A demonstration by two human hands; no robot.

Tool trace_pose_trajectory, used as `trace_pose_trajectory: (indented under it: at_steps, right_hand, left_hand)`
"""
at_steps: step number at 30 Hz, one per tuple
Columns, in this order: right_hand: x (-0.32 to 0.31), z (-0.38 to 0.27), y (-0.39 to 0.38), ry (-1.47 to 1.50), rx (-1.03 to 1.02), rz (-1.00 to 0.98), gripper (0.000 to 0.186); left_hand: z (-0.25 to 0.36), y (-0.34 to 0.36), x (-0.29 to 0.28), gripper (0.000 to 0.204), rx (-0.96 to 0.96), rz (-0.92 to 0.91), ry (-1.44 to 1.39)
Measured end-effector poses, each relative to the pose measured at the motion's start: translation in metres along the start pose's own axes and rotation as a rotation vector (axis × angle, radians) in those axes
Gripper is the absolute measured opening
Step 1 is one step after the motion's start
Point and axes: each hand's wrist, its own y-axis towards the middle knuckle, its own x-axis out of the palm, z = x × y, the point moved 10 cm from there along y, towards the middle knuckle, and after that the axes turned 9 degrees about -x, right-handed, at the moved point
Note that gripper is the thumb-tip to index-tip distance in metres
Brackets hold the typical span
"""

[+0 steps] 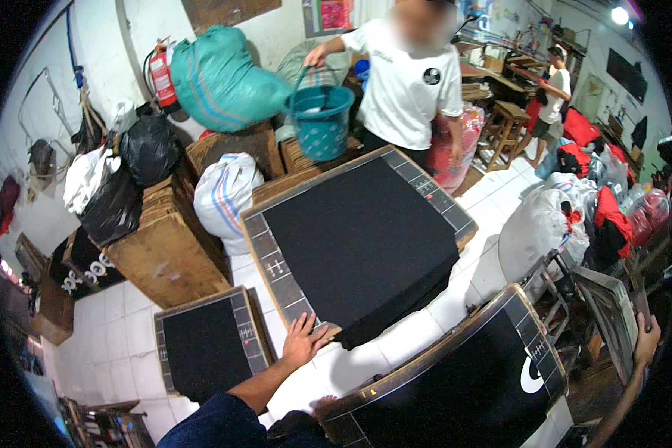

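Note:
My left hand (306,340) rests with fingers spread on the near corner of a flat wooden board (278,269) with grid-marked edge strips. Black fabric (358,239) is stretched over that board, its near edge hanging down. On the far right, my right hand (647,340) is closed on the side of a tilted screen-printing frame (605,310); its grip is partly hidden. Close to me lies another board with black fabric (455,388) bearing a white printed shape (532,375). A smaller board with black fabric (205,347) sits at the left.
Beyond the board, a person in a white shirt (411,89) holds a teal bucket (321,123). Stacked boards (164,254) and stuffed sacks (224,82) line the left wall. Plastic bags of clothing (567,209) pile up at right. Another person (554,93) stands farther back.

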Motion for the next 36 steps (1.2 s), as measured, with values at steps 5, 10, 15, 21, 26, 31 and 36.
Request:
trace_pose_trajectory:
  at_steps: [5, 10, 15, 21, 26, 31, 36]
  right_hand:
    - [-0.031, -0.064, -0.019, 0.108, 0.046, 0.007, 0.069]
    - [-0.064, -0.104, -0.025, 0.080, 0.034, 0.005, 0.072]
    - [-0.083, -0.123, -0.022, 0.099, -0.020, 0.092, 0.072]
    - [-0.089, -0.125, -0.016, 0.032, 0.007, 0.048, 0.087]
    - [-0.092, -0.132, -0.015, 0.091, 0.030, -0.002, 0.091]
    - [-0.086, -0.127, -0.012, 0.098, 0.049, -0.068, 0.093]
    - [-0.078, -0.119, -0.005, 0.065, 0.050, -0.083, 0.094]
  left_hand:
    - [0.014, 0.016, -0.018, 0.051, 0.225, -0.025, 0.124]
    - [0.031, 0.030, -0.021, 0.062, 0.404, -0.169, 0.184]
    - [0.055, 0.026, 0.009, 0.079, 0.371, -0.495, 0.338]
    - [0.119, 0.013, -0.025, 0.079, 0.418, -0.414, 0.565]
    - [0.218, -0.011, -0.009, 0.068, 0.452, -0.440, 0.551]
    - [0.376, -0.080, 0.036, 0.063, 0.158, -0.517, 0.145]
    - [0.477, -0.175, 0.037, 0.062, 0.603, -0.768, -0.139]
